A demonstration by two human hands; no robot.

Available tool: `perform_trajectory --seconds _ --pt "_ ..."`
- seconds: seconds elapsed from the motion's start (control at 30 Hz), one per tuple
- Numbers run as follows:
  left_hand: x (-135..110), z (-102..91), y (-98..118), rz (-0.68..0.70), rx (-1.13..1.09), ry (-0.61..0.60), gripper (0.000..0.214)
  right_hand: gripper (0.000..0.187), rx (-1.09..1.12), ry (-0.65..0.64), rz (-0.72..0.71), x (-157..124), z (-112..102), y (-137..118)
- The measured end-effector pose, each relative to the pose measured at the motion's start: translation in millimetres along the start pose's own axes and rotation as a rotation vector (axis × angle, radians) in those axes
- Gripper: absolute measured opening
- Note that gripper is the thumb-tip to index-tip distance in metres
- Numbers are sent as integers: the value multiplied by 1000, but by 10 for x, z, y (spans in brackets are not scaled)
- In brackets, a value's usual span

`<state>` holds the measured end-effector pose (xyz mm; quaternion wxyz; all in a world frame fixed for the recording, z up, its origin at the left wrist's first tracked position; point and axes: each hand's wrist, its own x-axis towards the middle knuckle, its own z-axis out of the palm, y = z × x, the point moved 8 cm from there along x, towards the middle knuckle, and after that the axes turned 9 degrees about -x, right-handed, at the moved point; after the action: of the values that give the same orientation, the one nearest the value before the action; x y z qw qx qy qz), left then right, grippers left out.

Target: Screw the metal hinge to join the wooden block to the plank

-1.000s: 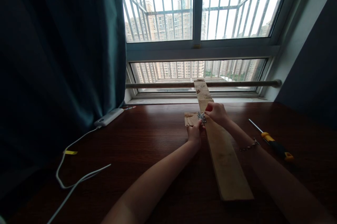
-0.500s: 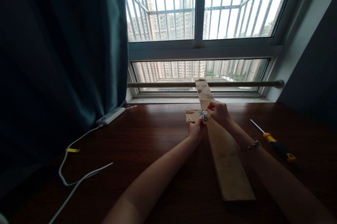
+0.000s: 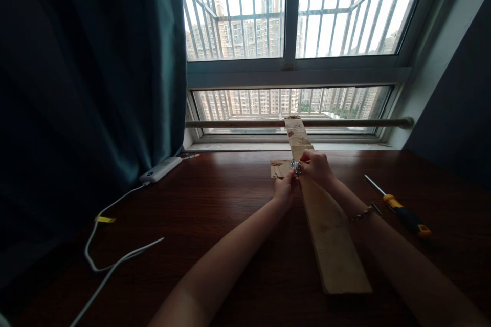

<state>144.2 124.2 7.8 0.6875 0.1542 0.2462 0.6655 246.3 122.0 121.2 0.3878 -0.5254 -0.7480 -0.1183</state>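
A long wooden board [image 3: 333, 235] runs away from me across the table, its far end reaching the window rail. Against its left side sits a short wood piece [image 3: 280, 169]. A small shiny metal hinge [image 3: 295, 166] lies where the two meet. My left hand [image 3: 284, 187] is closed on the hinge's near edge, thumb and fingertips pressed together there. From the right, my right hand [image 3: 316, 166] pinches at the hinge's right side over the long board. Whatever its fingertips hold is too small and covered to make out.
A yellow and black screwdriver [image 3: 407, 214] lies on the dark wooden table [image 3: 222, 199] to the right, with a small screw [image 3: 376, 208] near it. At left are a white power strip [image 3: 161, 170], its cable [image 3: 91, 245] and a blue curtain [image 3: 92, 71]. A window rail [image 3: 238, 124] crosses behind.
My right hand has shifted slightly down and left, its fingertips now closer against the hinge. My left hand and the boards stay almost where they were.
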Motion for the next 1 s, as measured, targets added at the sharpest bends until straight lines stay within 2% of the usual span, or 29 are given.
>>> perform_trajectory --seconds 0.2,0.37,0.43,0.53,0.63,0.77,1.0 --pt "-16 5 -14 -38 -7 -4 9 11 -32 -23 -51 -27 45 -51" --pt "-6 -5 -29 -41 -26 -26 13 8 -71 -53 -9 -65 78 -66" --pt "1 -5 -35 -40 -25 -35 15 16 -81 -34 -20 -82 53 -110" --pt "10 -19 -43 -39 -14 -29 15 30 -121 -5 -116 -106 7 -235" --pt "26 -44 -62 -37 0 -19 15 29 -179 -54 -187 -124 43 -291" --pt "54 -97 -97 -38 -6 9 13 29 -221 -118 -187 -133 124 -247" --pt "61 -119 -141 -81 -41 -4 15 30 -241 -110 -195 -143 128 -262"
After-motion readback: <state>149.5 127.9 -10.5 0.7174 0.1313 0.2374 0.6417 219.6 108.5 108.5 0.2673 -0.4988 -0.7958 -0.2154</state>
